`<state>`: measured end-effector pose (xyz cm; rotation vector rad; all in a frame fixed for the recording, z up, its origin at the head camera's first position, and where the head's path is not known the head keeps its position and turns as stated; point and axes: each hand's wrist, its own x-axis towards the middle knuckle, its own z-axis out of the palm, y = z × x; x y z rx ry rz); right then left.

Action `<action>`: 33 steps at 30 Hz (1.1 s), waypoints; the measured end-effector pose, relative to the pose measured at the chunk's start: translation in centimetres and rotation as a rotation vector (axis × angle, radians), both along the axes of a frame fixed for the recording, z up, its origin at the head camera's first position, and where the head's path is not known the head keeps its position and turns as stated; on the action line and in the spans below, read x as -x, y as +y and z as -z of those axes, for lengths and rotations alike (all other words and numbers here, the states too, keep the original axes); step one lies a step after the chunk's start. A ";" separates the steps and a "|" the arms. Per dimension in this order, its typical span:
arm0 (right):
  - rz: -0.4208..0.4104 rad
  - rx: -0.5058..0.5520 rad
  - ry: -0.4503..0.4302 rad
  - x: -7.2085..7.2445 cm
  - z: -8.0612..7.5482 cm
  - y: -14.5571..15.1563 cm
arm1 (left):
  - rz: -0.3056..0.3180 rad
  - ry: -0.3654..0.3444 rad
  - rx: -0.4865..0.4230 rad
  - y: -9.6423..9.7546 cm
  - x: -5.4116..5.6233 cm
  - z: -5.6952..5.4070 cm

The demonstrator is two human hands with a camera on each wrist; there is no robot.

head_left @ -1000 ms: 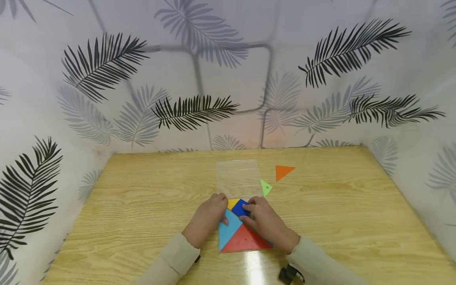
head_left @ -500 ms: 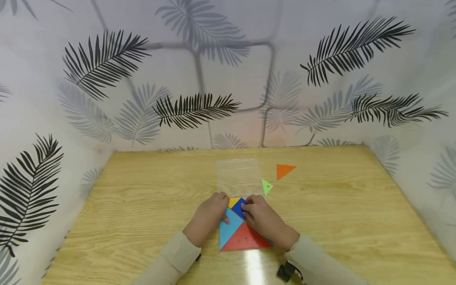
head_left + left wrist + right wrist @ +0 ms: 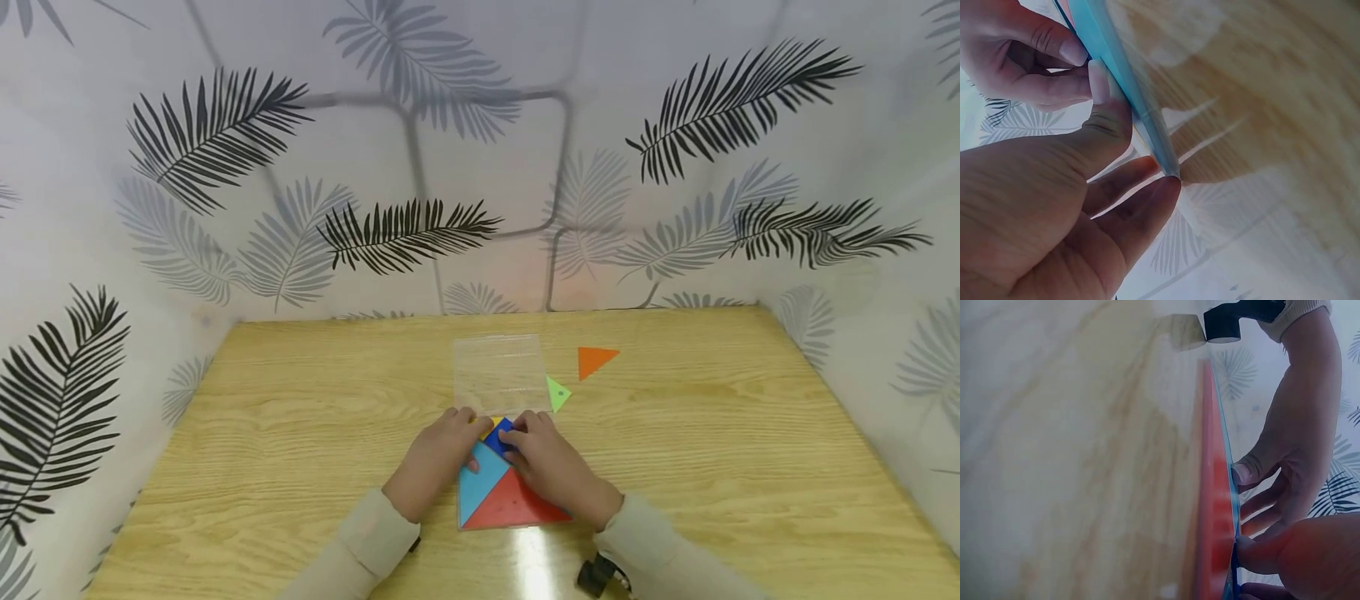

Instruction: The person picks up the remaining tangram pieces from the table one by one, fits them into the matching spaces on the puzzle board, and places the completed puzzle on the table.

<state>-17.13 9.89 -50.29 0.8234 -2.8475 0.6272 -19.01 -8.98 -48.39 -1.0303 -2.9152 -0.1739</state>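
A square tangram tray [image 3: 517, 527] lies on the table in the head view. In it are a light blue triangle [image 3: 477, 487], a red triangle [image 3: 519, 505], a yellow piece [image 3: 488, 432] and a dark blue piece [image 3: 495, 441]. My left hand [image 3: 438, 457] grips the tray's far left side, thumb over the light blue triangle and a finger reaching onto the yellow piece. With thumb and finger, my right hand [image 3: 558, 467] pinches the dark blue piece, and it hides the tray's right side. Left fingertips [image 3: 1169, 187] are at the tray's corner in the left wrist view.
A clear plastic lid [image 3: 498, 375] lies just beyond the tray. To its right are a small green triangle [image 3: 558, 394] with a dark dot and an orange triangle [image 3: 595, 362]. A leaf-patterned curtain [image 3: 480, 167] stands behind the wooden table [image 3: 300, 400].
My left finger has stretched right over the yellow piece. My right hand has shifted slightly left, covering more of the dark blue piece. The tray and loose triangles stay put.
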 end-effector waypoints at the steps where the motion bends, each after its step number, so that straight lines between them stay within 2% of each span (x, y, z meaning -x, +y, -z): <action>1: 0.006 -0.001 0.000 0.0 0.0 -0.1 | 0.000 0.004 0.001 0.0 0.0 0.0; 8: 0.022 -0.023 -0.012 -0.1 -0.4 -0.4 | 0.008 -0.005 0.047 0.1 -0.1 -0.2; 19: 0.011 -0.043 -0.013 -0.1 -0.4 -0.3 | 0.016 0.044 0.047 0.1 -0.1 -0.2; 23: 0.011 -0.046 -0.013 -0.2 -0.4 -0.2 | 0.014 0.032 0.056 0.2 -0.1 -0.2; 30: 0.011 -0.053 -0.017 -0.3 -0.7 -0.3 | 0.046 0.033 0.070 0.3 -0.3 -0.5; 33: 0.012 -0.056 -0.017 -0.3 -0.7 -0.4 | 0.035 0.017 0.075 0.4 -0.3 -0.6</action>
